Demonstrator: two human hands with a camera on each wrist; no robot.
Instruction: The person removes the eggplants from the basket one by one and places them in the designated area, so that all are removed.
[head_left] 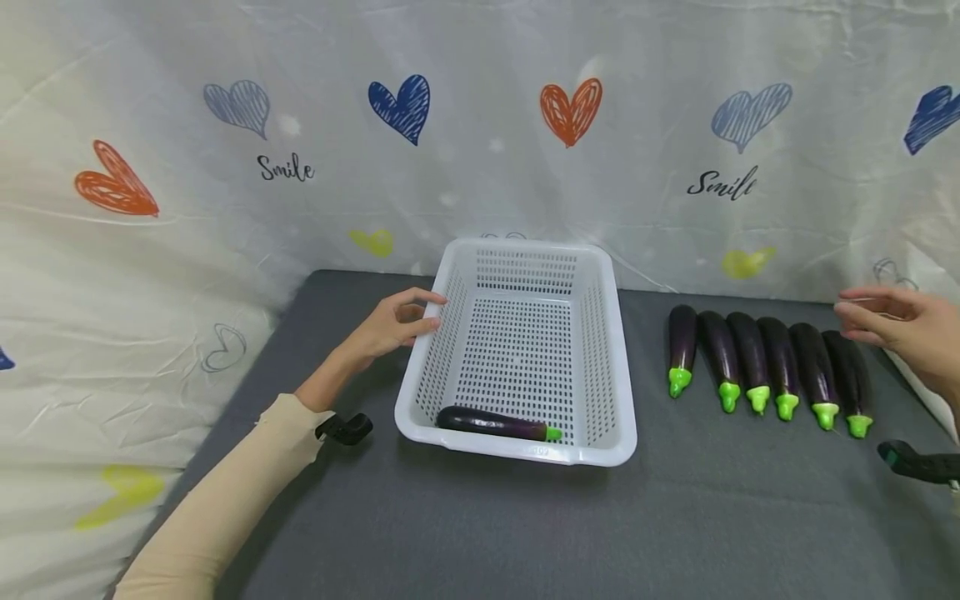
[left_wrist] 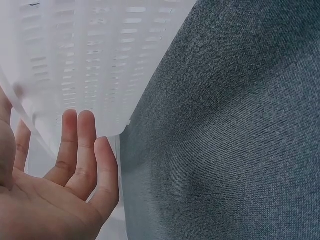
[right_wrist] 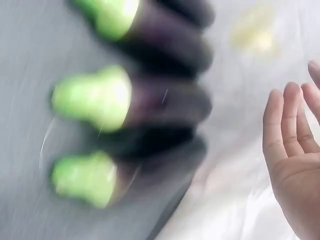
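My left hand (head_left: 396, 322) touches the left rim of a white perforated plastic basket (head_left: 517, 454) with thumb and forefinger tips. In the left wrist view, the other left fingers (left_wrist: 86, 150) are loosely extended beside the basket's outer wall (left_wrist: 100, 60). Inside the basket, an eggplant (head_left: 491, 422) with a green stem end lies along the near side. To the right, several dark purple eggplants (head_left: 780, 354) lie in a row, green ends toward me. My right hand (head_left: 911, 329) hovers by the rightmost eggplant (head_left: 847, 379), fingers extended and holding nothing.
A dark grey cloth (head_left: 495, 533) covers the table. Behind and at the left hangs a pale sheet (head_left: 480, 183) printed with hearts and "Smile". Black wrist mounts (head_left: 345, 429) stick out from both forearms.
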